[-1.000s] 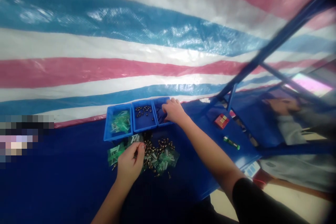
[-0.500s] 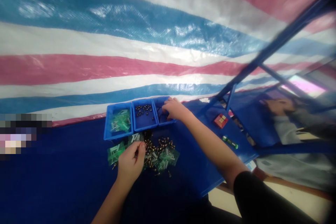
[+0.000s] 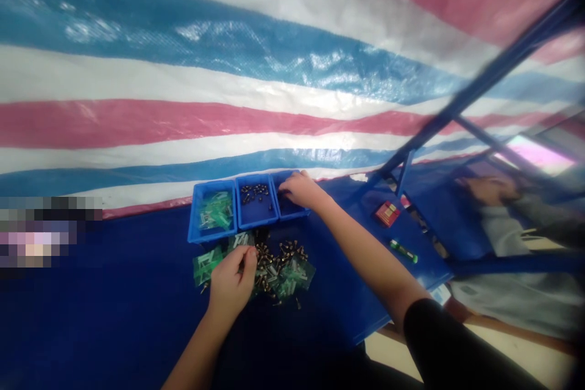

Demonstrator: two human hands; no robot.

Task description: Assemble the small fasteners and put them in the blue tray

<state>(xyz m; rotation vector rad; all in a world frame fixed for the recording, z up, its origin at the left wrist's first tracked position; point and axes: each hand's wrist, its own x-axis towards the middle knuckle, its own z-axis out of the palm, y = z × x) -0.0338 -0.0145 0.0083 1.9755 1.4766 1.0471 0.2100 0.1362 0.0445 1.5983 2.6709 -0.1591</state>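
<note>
My left hand (image 3: 232, 281) rests on the dark blue table, fingers pinched at the edge of a pile of small brass parts and green pieces (image 3: 276, 265); what it pinches is too small to name. My right hand (image 3: 299, 189) reaches far forward into the rightmost blue tray (image 3: 290, 212), fingers curled down among its contents. Beside it, the middle blue tray (image 3: 256, 218) holds small dark parts and the left blue tray (image 3: 204, 233) holds green pieces.
A striped red, white and blue tarp (image 3: 192, 91) hangs close behind the trays. To the right lie a red box (image 3: 386, 213) and a green lighter (image 3: 403, 250), near a blue metal frame (image 3: 461, 103). Another person's hand (image 3: 487, 190) shows at the far right.
The view has shifted slightly. My right hand has stayed in the rightmost tray, curling lower. My left hand has barely moved at the pile.
</note>
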